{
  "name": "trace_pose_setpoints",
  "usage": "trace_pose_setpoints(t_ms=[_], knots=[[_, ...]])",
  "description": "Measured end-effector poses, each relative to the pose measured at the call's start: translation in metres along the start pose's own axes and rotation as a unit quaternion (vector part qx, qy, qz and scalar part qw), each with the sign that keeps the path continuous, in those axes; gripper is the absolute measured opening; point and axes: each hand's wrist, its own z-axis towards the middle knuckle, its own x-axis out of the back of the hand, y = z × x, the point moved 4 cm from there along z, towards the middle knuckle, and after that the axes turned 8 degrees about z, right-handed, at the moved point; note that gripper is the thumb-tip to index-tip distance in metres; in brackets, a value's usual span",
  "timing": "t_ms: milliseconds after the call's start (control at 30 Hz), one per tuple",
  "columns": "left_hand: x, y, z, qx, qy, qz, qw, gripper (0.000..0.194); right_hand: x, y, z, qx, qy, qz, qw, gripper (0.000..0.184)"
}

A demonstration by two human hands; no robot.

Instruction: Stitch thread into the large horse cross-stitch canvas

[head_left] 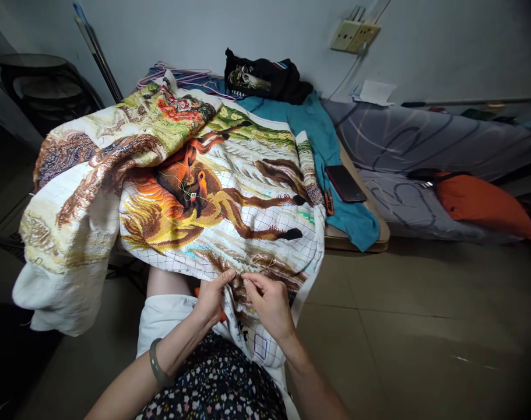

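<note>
A large cross-stitch cloth (213, 192) with horses and gridded white canvas lies over a low table and my lap. My left hand (211, 298) grips the near edge of the cloth, fingers curled round a fold. My right hand (268, 300) pinches the cloth right beside it, fingertips pressed together at the brown stitched patch; a needle or thread in the pinch is too small to make out. A green bangle (157, 365) sits on my left wrist.
A dark phone (345, 183) and small orange scissors (329, 201) lie on a teal cloth (330, 146) on the table's right side. A black garment (265, 79) sits at the back. A mattress with an orange pillow (484, 204) lies right. Tiled floor (422, 326) spreads to the right.
</note>
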Motion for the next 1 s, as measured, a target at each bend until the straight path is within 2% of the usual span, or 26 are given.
trace_pose_setpoints(t_ms=[200, 367, 500, 800, 1000], knots=[[0.0, 0.0, 0.001, 0.003, 0.005, 0.009, 1.0, 0.044, 0.0, -0.009, 0.003, 0.026, 0.003, -0.05, 0.998, 0.023], [0.0, -0.001, 0.001, 0.001, 0.0, 0.004, 1.0, 0.046, -0.002, -0.012, 0.005, 0.051, 0.004, -0.118, 0.992, 0.023], [0.001, -0.003, 0.001, 0.013, 0.0, 0.002, 1.0, 0.042, -0.006, -0.014, 0.007, 0.049, 0.007, -0.15, 0.987, 0.022], [-0.004, 0.0, -0.003, 0.055, -0.005, 0.002, 0.998, 0.029, -0.017, 0.002, 0.002, -0.04, 0.018, -0.054, 0.998, 0.013], [-0.001, -0.003, 0.004, 0.034, 0.017, -0.009, 0.999, 0.036, -0.022, 0.013, -0.004, -0.077, 0.042, 0.068, 0.994, 0.015]])
